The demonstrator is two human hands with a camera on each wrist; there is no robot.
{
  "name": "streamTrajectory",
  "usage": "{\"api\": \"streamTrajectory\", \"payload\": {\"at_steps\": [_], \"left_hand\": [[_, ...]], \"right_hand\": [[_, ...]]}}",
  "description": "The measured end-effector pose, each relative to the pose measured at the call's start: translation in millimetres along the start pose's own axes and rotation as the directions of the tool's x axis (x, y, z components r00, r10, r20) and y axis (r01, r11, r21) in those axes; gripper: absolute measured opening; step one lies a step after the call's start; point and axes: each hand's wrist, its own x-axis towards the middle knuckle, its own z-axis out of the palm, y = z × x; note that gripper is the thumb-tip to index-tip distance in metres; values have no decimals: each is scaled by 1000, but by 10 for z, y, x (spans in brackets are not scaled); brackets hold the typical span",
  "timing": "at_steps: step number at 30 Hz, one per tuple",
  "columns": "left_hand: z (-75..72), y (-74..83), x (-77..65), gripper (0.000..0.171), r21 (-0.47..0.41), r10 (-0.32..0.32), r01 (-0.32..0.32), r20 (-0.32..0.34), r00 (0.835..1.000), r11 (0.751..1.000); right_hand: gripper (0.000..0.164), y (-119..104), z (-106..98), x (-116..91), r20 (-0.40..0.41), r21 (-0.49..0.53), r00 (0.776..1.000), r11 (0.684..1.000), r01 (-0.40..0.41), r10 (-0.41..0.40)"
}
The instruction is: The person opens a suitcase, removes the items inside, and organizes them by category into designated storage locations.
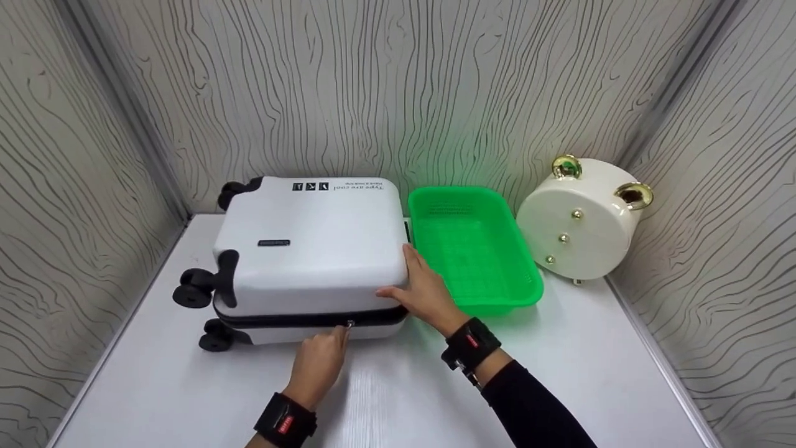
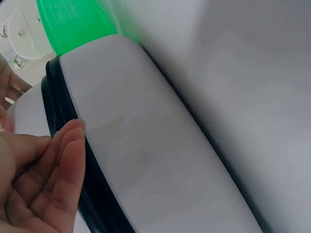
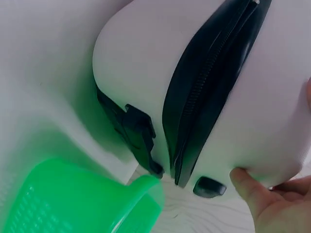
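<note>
A white hard-shell suitcase [image 1: 323,230] lies flat, its black zipper band [image 1: 280,320] facing the person. My left hand [image 1: 320,361] pinches the small metal zipper pull [image 1: 351,323] on that side, right of the middle. In the left wrist view, the curled fingers [image 2: 68,160] mostly hide the pull, and zipper teeth run below them. My right hand [image 1: 429,295] rests on the suitcase's right front corner, thumb spread along the front and fingers straight along the right side. Zipper teeth [image 3: 199,92] also show round the corner in the right wrist view.
A green plastic basket [image 1: 479,305] stands close to the suitcase's right side. Beyond it, against the right wall, is a white rounded case [image 1: 575,233] with gold fittings. Black wheels [image 1: 194,289] stick out on the suitcase's left. Patterned walls [image 1: 398,93] enclose the white table [image 1: 186,386].
</note>
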Motion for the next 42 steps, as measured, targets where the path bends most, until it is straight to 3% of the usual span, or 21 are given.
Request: {"api": "streamTrajectory", "payload": {"at_steps": [11,17,22,26,32,35,39,42], "left_hand": [[-71,51,-60,12,-11,54,-54,3,999,998],[-130,42,-143,14,13,55,-56,18,998,998],[-218,-39,-193,5,-6,22,-21,59,998,1000],[-317,-216,-252,5,-17,-29,30,68,997,999],[-552,-623,-366,12,20,-119,119,43,992,993],[-700,-816,-428,12,11,-184,184,50,982,983],[-901,-1058,-513,7,5,-274,275,110,955,961],[-1009,-1223,-568,3,8,-295,297,138,945,955]], "right_hand": [[123,-66,-124,-26,98,8,995,1000,24,-24],[123,-88,-80,-89,69,-37,997,999,35,-33],[120,-51,-57,-209,16,-51,997,996,70,-69],[118,-10,-35,-247,-11,-69,996,994,86,-87],[116,1,-50,-259,-1,-72,997,995,73,-74],[115,13,-61,-253,1,-80,997,994,72,-72],[114,29,-57,-246,-4,-88,997,993,81,-81],[114,36,-55,-246,4,-90,996,992,88,-88]]}}
